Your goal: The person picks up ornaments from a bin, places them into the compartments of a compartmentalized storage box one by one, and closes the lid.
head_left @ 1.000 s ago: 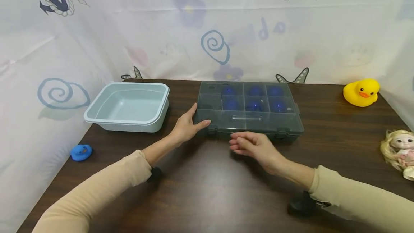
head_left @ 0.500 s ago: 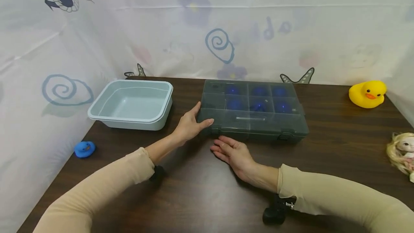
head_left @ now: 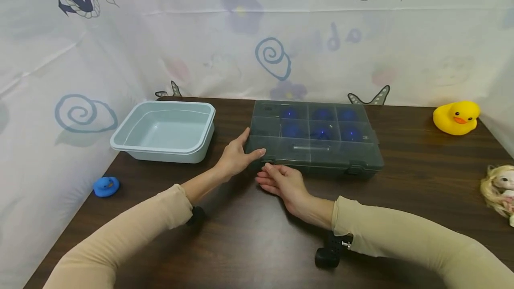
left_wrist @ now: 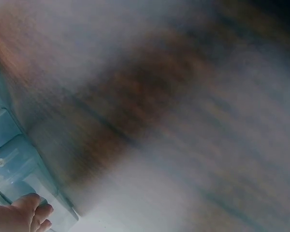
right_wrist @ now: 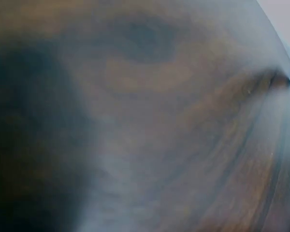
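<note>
A dark translucent compartment case (head_left: 341, 150) with its lid down lies at the back of the table, with several blue round things (head_left: 321, 133) showing through it. My left hand (head_left: 234, 157) braces the case's left end, its fingers along the side and the thumb at the front corner. My right hand (head_left: 287, 186) is at the case's front left latch, thumb and fingertips close to it; whether they press it is hard to tell. In the left wrist view, a hand (left_wrist: 21, 215) touches the case (left_wrist: 19, 159). Blurred tabletop fills most of the right wrist view.
A pale blue basin (head_left: 160, 150) stands left of the case, with a small blue duck (head_left: 106, 187) in front of it. A yellow duck (head_left: 455, 119) and a blond doll (head_left: 499, 191) are at the right. Patterned cloth (head_left: 192, 48) encloses the back.
My right hand has moved left along the case's front to the left latch, its fingertips coming up close to it. My left hand keeps its place on the case, which stays put.
</note>
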A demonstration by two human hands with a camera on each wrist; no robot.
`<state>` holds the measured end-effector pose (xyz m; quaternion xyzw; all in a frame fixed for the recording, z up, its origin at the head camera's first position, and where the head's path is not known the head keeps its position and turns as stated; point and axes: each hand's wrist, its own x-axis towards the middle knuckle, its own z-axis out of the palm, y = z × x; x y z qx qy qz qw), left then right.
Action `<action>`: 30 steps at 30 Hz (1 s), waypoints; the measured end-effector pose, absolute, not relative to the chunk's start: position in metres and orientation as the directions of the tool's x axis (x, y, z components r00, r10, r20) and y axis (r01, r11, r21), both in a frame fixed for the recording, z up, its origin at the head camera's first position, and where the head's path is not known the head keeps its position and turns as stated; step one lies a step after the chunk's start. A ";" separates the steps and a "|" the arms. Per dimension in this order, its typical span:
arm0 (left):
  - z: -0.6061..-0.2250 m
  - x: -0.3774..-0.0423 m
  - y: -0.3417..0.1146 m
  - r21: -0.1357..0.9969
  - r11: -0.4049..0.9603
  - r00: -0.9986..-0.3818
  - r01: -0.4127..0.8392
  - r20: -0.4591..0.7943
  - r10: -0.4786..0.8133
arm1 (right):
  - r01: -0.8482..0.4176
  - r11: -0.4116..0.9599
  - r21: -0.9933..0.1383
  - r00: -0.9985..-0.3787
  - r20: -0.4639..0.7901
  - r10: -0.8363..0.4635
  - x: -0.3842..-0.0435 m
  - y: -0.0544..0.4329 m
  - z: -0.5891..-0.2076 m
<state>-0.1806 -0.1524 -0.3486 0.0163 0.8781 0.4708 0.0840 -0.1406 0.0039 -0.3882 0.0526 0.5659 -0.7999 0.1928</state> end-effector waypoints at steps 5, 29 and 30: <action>-0.347 -0.182 -0.152 0.828 0.560 -0.987 -0.038 -0.119 0.109 | 0.366 -0.248 -0.897 -0.917 -0.301 -0.263 -0.145 0.001 -0.387; -0.328 -0.195 -0.076 0.659 0.530 -0.819 0.534 0.247 0.518 | 0.435 -0.196 -0.879 -0.851 -0.330 -0.410 -0.133 0.122 -0.392; -0.330 -0.197 -0.065 0.663 0.512 -0.799 0.546 0.229 0.555 | 0.437 -0.203 -0.876 -0.852 -0.331 -0.404 -0.131 0.129 -0.392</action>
